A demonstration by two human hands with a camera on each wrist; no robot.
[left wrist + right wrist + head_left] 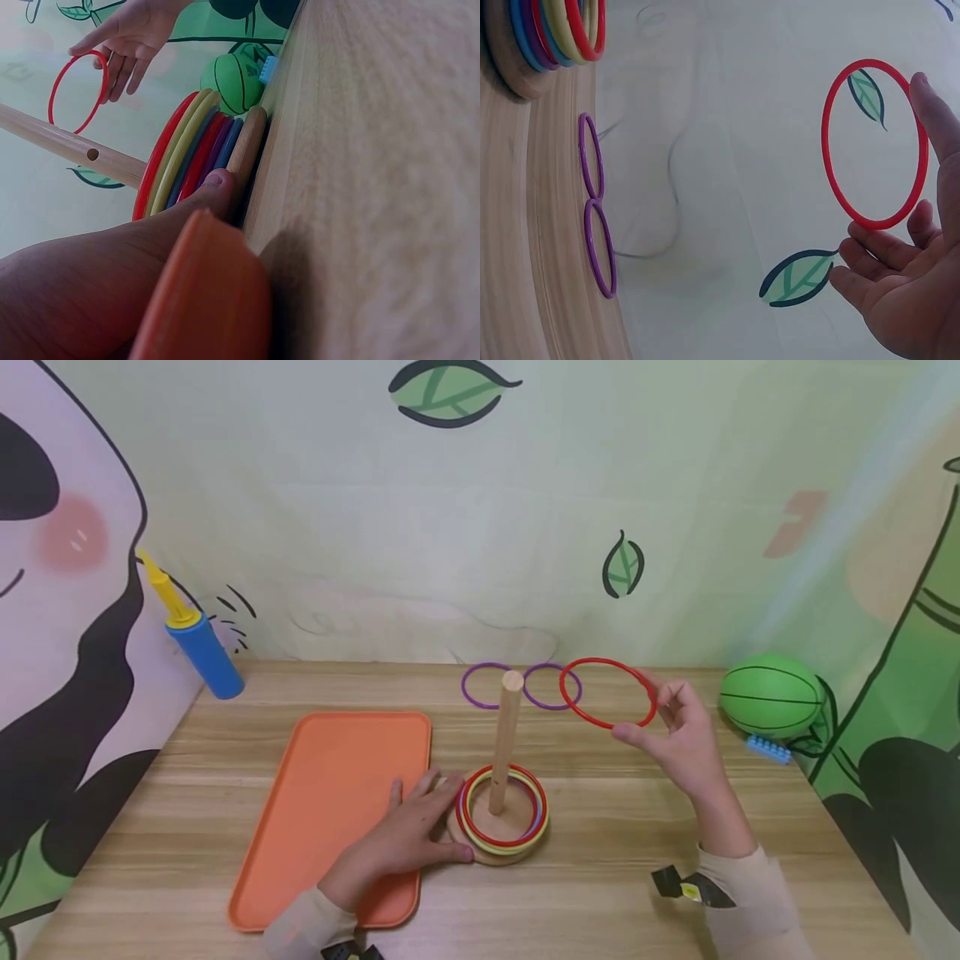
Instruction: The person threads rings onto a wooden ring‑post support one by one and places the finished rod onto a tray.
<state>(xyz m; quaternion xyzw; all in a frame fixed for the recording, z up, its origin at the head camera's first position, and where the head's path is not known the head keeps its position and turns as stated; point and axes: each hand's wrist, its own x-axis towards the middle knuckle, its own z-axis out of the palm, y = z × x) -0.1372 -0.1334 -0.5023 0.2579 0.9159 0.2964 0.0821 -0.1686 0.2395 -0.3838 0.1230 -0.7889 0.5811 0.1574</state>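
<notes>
A wooden ring-toss stand [505,739] with an upright peg rises from a round base. Stacked around the peg's foot are several coloured rings [174,150], a red one on top. My left hand [401,835] holds the base from its left side, thumb along the near edge and fingers toward the far edge. Up and to the right of the peg, my right hand [686,739] pinches a red ring [596,660] between thumb and fingers, raised off the table. Two purple rings [591,157] lie side by side at the back, partly behind the peg in the head view.
An orange tray [330,777] lies left of the stand, partly under my left forearm. At the back left stands a blue and yellow hand pump [202,652]. A green ball [771,696] and a light blue toy brick [768,749] sit at the right, near the printed backdrop.
</notes>
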